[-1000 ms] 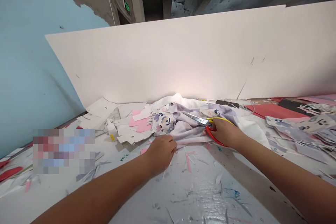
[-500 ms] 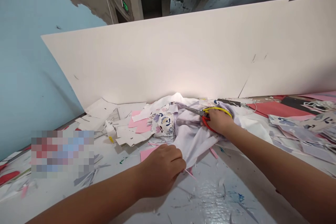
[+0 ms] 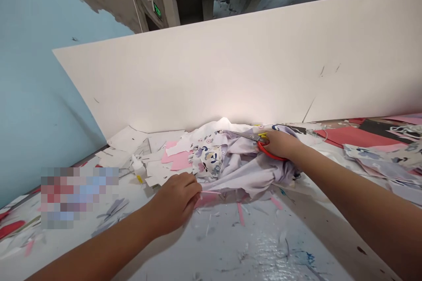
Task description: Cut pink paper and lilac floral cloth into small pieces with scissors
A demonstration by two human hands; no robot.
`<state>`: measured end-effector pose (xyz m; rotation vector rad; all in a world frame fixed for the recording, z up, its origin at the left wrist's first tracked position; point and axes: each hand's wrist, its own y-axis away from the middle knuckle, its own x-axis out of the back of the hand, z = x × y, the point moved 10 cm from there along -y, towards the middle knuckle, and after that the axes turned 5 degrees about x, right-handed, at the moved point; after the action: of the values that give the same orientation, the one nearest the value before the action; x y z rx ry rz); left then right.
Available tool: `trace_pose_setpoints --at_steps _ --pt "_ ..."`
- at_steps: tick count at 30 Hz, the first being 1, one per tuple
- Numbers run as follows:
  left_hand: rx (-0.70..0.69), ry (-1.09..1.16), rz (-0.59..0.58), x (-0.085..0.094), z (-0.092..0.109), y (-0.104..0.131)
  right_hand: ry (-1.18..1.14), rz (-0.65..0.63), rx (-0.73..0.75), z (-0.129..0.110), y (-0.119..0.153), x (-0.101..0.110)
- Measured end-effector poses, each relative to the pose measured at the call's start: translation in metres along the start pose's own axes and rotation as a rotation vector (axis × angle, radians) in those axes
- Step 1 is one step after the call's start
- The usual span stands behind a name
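A crumpled pile of pale lilac fabric (image 3: 250, 171) lies at the middle of the table, with a floral piece (image 3: 207, 160) on its left side. My left hand (image 3: 180, 199) pinches the near left edge of the lilac fabric, which stretches from it to the right. In my right hand (image 3: 280, 144) are scissors (image 3: 272, 151) with red and yellow handles; their blades point left over the fabric, nearly closed together. Pink paper (image 3: 180, 158) lies left of the floral piece.
A white board (image 3: 211, 70) stands behind the table (image 3: 257, 246). White paper scraps (image 3: 127, 138) and a small white bottle (image 3: 138, 169) are at the left. Red paper (image 3: 358, 137) and floral fabric pieces (image 3: 372, 158) lie at the right. Thin scraps litter the surface.
My left hand has moved left and slightly away from me, drawing the lilac fabric's edge leftward. The scissors have turned a little in my right hand, which has shifted slightly right.
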<state>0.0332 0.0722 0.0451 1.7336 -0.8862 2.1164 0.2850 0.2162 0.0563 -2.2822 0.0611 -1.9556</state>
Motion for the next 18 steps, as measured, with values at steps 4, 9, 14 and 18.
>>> trace_pose_setpoints --at_steps 4,9,14,18 --pt "-0.001 0.042 -0.023 -0.002 0.012 -0.004 -0.05 -0.01 -0.019 -0.016 0.029 0.026" --pt "-0.001 0.371 -0.109 -0.016 0.026 -0.034 -0.135 -0.157 0.025 -0.029 0.067 0.011" --pt "0.01 0.475 -0.13 -0.05 0.014 -0.068 -0.22 -0.138 0.021 -0.029 0.09 -0.022" --pt "-0.062 0.432 -0.145 -0.063 0.015 -0.073 -0.521 -0.16 0.113 -0.054 0.107 -0.051"
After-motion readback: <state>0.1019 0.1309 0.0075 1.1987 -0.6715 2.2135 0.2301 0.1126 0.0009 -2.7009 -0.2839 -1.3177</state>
